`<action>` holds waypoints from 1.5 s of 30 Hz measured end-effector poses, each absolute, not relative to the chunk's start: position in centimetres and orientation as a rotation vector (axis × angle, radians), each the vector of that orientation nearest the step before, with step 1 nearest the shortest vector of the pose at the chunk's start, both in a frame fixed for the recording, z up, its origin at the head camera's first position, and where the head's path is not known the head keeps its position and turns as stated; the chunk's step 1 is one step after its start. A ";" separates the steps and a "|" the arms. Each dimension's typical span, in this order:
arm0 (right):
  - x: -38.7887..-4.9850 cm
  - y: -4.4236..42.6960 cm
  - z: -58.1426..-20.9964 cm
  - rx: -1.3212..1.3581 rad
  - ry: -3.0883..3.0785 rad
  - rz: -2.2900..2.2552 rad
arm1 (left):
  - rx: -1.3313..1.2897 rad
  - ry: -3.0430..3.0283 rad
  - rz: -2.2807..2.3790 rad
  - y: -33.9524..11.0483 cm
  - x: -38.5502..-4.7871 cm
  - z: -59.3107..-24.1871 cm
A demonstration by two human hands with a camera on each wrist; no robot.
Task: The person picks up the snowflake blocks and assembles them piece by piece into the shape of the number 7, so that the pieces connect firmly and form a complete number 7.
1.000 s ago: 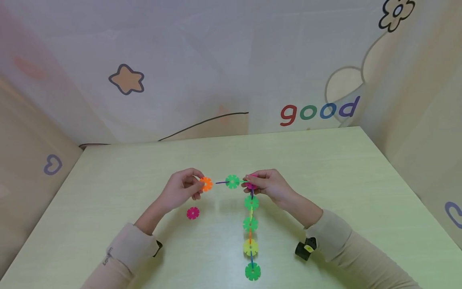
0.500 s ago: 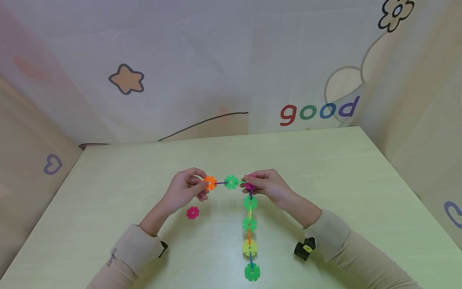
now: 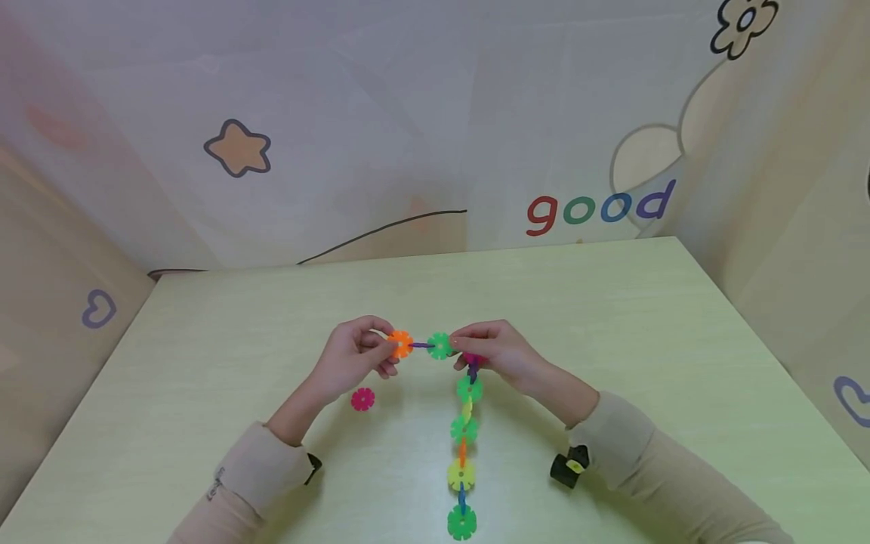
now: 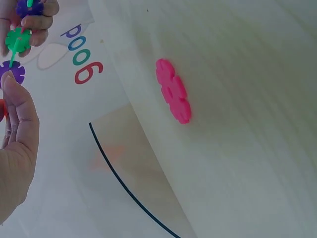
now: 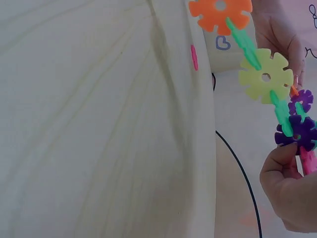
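My left hand (image 3: 352, 358) pinches an orange snowflake disc (image 3: 402, 344). A purple disc (image 4: 16, 72), seen edge-on from the head, stands between it and a green disc (image 3: 439, 346). Fingers of my right hand (image 3: 501, 353) grip the chain at its corner, near the green disc and a mostly covered pink disc (image 3: 476, 359). In the right wrist view its thumb lies against a dark purple disc (image 5: 297, 133). From this corner several interlocked discs hang toward me, among them a yellow disc (image 3: 461, 474) and a green end disc (image 3: 462, 522).
One loose pink disc (image 3: 363, 399) lies on the pale table (image 3: 598, 302) below my left hand. A printed curtain (image 3: 381, 113) stands behind and beside the table. A black wrist camera (image 3: 568, 467) sits at my right cuff.
My left hand has moved right, bringing the orange disc against the purple one. My right fingers have shifted toward the green disc, and the hanging chain has swung slightly left and nearer.
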State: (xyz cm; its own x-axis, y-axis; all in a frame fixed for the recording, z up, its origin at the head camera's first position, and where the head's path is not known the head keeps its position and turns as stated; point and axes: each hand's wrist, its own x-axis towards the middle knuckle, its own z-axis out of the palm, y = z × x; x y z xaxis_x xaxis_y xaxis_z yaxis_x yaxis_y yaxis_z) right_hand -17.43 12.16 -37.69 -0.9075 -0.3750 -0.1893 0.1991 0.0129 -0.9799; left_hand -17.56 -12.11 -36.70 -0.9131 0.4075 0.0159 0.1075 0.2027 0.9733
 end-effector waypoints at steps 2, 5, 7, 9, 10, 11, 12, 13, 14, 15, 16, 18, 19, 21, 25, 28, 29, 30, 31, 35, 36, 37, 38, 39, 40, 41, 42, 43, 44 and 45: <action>-17.5 12.0 -37.6 -0.162 1.904 -1.948 | 0.489 2.245 1.771 -12.0 -17.5 -36.7; -17.6 11.9 -37.5 -0.141 1.928 -1.943 | 0.495 2.258 1.775 -11.9 -17.4 -36.7; -17.6 11.8 -37.5 -0.132 1.954 -1.935 | 0.503 2.273 1.778 -11.7 -17.2 -36.7; -17.7 11.7 -37.4 -0.125 1.978 -1.926 | 0.530 2.283 1.782 -11.6 -17.1 -36.7; -17.7 11.6 -37.4 -0.123 1.989 -1.922 | 0.544 2.297 1.780 -11.6 -17.1 -36.7; -17.7 11.6 -37.3 -0.122 1.997 -1.921 | 0.549 2.304 1.785 -11.5 -17.0 -36.7; -17.7 11.5 -37.2 -0.120 2.003 -1.921 | 0.558 2.314 1.789 -11.5 -17.0 -36.6; -17.7 11.4 -37.2 -0.121 2.009 -1.920 | 0.564 2.319 1.794 -11.4 -17.0 -36.6; -17.7 11.3 -37.1 -0.119 2.011 -1.922 | 0.568 2.320 1.802 -11.4 -17.0 -36.6; -17.7 11.3 -37.0 -0.119 2.014 -1.922 | 0.570 2.320 1.809 -11.5 -17.0 -36.6; -17.7 11.2 -36.9 -0.118 2.014 -1.923 | 0.571 2.325 1.809 -11.5 -17.0 -36.6; -17.7 11.2 -36.8 -0.114 2.011 -1.922 | 0.572 2.315 1.809 -11.6 -17.1 -36.6; -17.7 11.2 -36.8 -0.113 2.006 -1.920 | 0.571 2.311 1.806 -11.6 -17.1 -36.6; -17.7 11.2 -36.7 -0.116 1.992 -1.916 | 0.563 2.299 1.800 -11.8 -17.2 -36.7; -17.8 11.3 -36.9 -0.128 1.967 -1.913 | 0.547 2.266 1.790 -12.1 -17.3 -36.8; -17.9 11.4 -37.0 -0.127 1.962 -1.910 | 0.557 2.243 1.781 -12.6 -17.3 -36.9; -17.9 11.5 -37.0 -0.125 1.961 -1.908 | 0.563 2.241 1.779 -12.7 -17.3 -36.9; -17.9 11.5 -37.1 -0.123 1.962 -1.906 | 0.566 2.241 1.777 -13.0 -17.3 -36.9; -18.0 11.5 -37.1 -0.122 1.963 -1.903 | 0.563 2.240 1.774 -13.2 -17.3 -36.9; -18.1 11.6 -37.1 -0.110 1.965 -1.893 | 0.567 2.280 1.725 -14.2 -17.3 -37.0; -18.1 11.7 -37.1 -0.108 1.965 -1.892 | 0.565 2.294 1.700 -14.4 -17.3 -37.1; -18.1 11.7 -37.2 -0.106 1.964 -1.891 | 0.569 2.307 1.671 -14.7 -17.3 -37.2; -18.1 11.7 -37.2 -0.104 1.963 -1.889 | 0.574 2.317 1.644 -14.9 -17.3 -37.3; -18.1 11.8 -37.2 -0.104 1.963 -1.888 | 0.578 2.326 1.614 -15.2 -17.3 -37.5; -18.1 11.8 -37.2 -0.106 1.964 -1.886 | 0.583 2.338 1.581 -15.4 -17.4 -37.7; -18.1 11.8 -37.2 -0.106 1.963 -1.885 | 0.589 2.344 1.551 -15.7 -17.4 -37.9; -18.1 11.9 -37.1 -0.107 1.962 -1.885 | 0.586 2.348 1.524 -16.0 -17.5 -38.1; -18.1 11.9 -37.1 -0.107 1.960 -1.885 | 0.590 2.353 1.497 -16.2 -17.6 -38.3; -18.1 12.0 -37.1 -0.110 1.959 -1.884 | 0.585 2.361 1.471 -16.5 -17.6 -38.5; -18.1 12.0 -37.1 -0.111 1.958 -1.884 | 0.584 2.366 1.446 -16.7 -17.7 -38.7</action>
State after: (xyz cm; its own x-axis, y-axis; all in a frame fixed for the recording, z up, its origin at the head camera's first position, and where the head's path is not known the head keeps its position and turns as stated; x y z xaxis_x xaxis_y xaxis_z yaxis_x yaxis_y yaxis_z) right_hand -18.14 12.00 -37.11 -0.9091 -0.3401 -0.2407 0.2276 0.0786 -0.9706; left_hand -17.72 -16.68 -38.66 -0.8698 0.4910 -0.0476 0.1815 0.4082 0.8947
